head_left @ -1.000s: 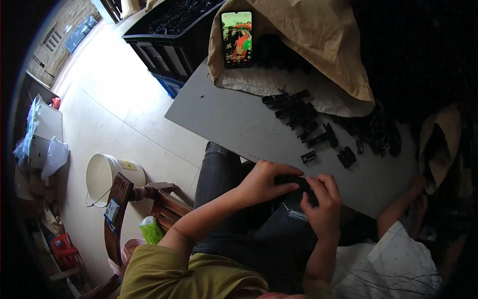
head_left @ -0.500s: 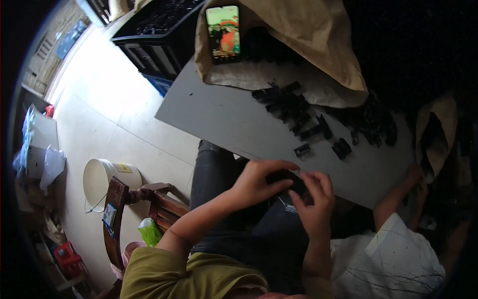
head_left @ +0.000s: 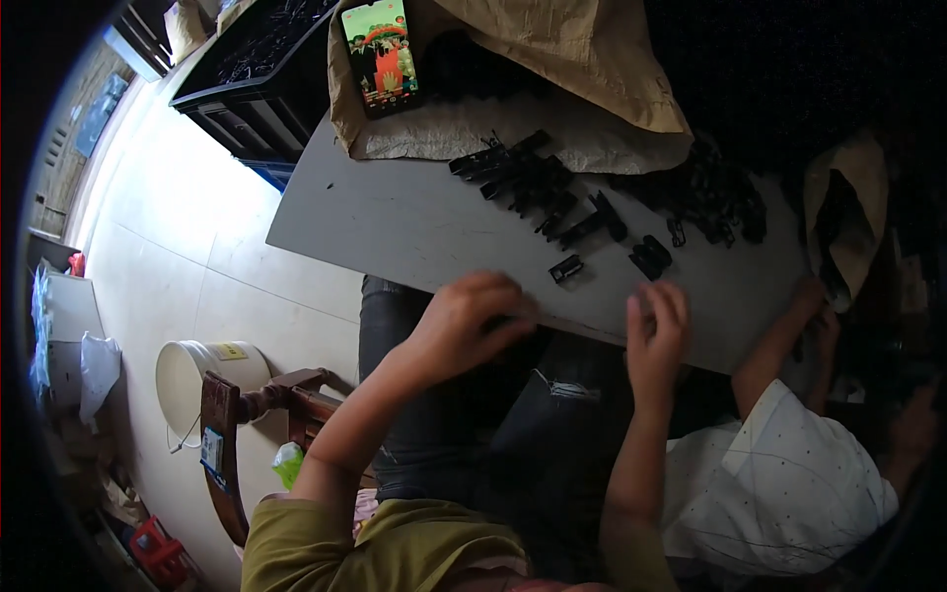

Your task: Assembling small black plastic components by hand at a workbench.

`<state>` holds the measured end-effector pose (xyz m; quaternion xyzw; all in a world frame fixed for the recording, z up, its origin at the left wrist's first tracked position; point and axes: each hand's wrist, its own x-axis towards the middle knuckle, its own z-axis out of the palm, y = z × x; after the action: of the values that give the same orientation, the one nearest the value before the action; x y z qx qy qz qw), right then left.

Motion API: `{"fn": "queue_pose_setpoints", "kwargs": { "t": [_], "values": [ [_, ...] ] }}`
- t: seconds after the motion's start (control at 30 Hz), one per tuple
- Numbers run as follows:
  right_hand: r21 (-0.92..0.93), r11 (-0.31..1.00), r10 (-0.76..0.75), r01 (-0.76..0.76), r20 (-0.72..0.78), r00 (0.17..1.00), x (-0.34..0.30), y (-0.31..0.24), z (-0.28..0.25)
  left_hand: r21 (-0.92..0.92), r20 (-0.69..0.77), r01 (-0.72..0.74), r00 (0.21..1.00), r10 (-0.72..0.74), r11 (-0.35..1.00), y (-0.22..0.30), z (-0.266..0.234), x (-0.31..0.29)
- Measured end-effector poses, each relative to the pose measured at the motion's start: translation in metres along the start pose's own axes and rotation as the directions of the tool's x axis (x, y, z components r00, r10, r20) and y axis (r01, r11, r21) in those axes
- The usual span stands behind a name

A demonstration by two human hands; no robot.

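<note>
My left hand [head_left: 475, 324] is over my lap at the table's near edge, its fingers bent and smeared by motion; whether it holds anything I cannot tell. Apart from it, my right hand [head_left: 658, 331] is raised over the edge, thumb and fingers a little apart, with nothing visible between them. Just beyond the hands, a small black plastic part [head_left: 566, 268] and a pair of black parts [head_left: 650, 258] lie on the grey table [head_left: 395, 212]. Behind these is a loose row of similar black parts [head_left: 521, 176], with a darker heap [head_left: 718, 202] to the right.
A lit phone [head_left: 382, 54] leans on a brown paper sack [head_left: 582, 59]. Black crates [head_left: 252, 94] stand at the far left. A wooden chair [head_left: 222, 444] and a white bucket [head_left: 192, 380] are on the left. At the right, another person in a white shirt [head_left: 779, 483] reaches to the table.
My hands, close together around a dark part before, have come apart: the left moved left and up, the right moved up and slightly right. The whole view has shifted somewhat.
</note>
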<state>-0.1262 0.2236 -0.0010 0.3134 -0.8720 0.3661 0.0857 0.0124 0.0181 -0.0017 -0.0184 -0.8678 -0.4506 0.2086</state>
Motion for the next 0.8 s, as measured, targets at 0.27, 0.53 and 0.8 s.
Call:
{"fn": "queue_pose_setpoints", "kwargs": {
  "t": [0.27,0.53,0.8],
  "values": [
    [-0.263,0.961,-0.075,0.08,0.031,0.997,0.017,0.014,0.023,0.443,-0.096,0.204,0.979,-0.18,0.873,-0.034,0.026,0.092],
    [-0.298,0.954,0.065,-0.021,0.137,0.988,0.012,0.011,0.01,0.119,-0.13,0.195,0.975,-0.179,0.974,-0.019,0.005,0.071],
    [0.3,0.936,-0.236,0.182,0.157,0.959,0.016,-0.05,0.014,-0.276,0.02,0.207,0.977,-0.21,0.938,-0.001,-0.002,0.027]
  ]
}}
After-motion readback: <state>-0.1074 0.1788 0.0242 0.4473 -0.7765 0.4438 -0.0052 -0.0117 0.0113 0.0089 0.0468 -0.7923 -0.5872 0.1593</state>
